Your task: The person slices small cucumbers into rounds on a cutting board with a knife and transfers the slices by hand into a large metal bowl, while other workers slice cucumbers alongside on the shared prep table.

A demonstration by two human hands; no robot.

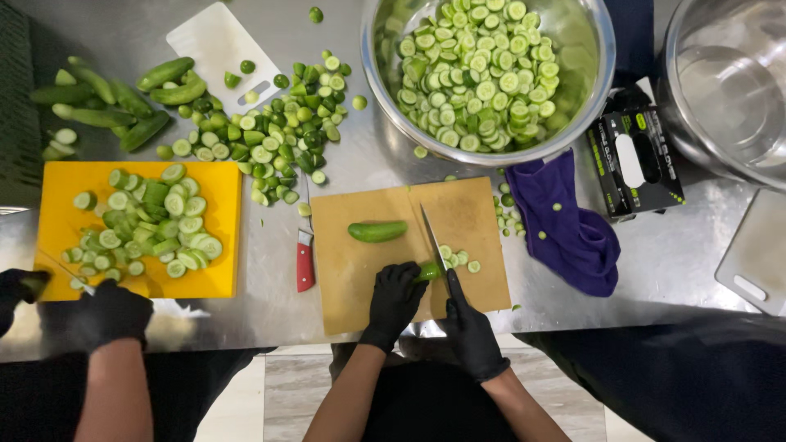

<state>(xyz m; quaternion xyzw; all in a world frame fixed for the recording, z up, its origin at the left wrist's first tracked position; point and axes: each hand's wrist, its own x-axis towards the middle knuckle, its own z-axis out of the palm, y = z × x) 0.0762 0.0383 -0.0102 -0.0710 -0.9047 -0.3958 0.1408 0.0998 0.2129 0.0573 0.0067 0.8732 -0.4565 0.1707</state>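
My left hand (395,299), in a black glove, presses a short green cucumber piece (429,270) onto a wooden cutting board (360,274). My right hand (469,329), also gloved in black, grips a knife (433,238) whose blade rests on that cucumber. A few cut slices (458,259) lie just right of the blade. A whole cucumber (377,232) lies on the board a little farther back.
A steel bowl (490,74) full of slices stands behind the board. Left are a red-handled knife (304,260), cucumber ends (282,131), and a yellow board (139,229) where another person's gloved hands (106,315) work. A purple cloth (569,225), glove box (634,160) and second steel bowl (720,82) sit right.
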